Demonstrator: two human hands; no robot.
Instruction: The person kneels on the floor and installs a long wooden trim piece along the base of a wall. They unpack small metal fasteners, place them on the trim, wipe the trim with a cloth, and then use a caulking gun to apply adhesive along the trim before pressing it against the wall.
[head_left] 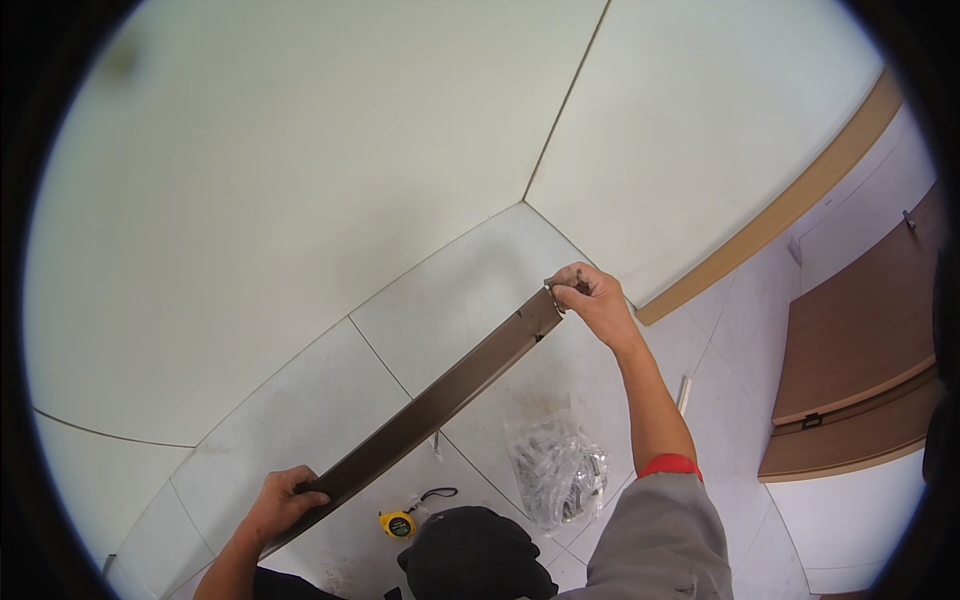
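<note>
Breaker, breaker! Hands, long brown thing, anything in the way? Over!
Left hand grips brown strip, lower end. Right hand pinches upper end. Yellow tape measure, clear bag on floor, seemingly not blocking.

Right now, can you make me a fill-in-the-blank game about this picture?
1. The left hand grips a long strip colored ____.
2. The hand at the strip's upper end is the person's ____ one.
3. The tape measure is black and ____.
4. The gray sleeve has a bright ____ edge.

Missing words: brown, right, yellow, red.
</note>
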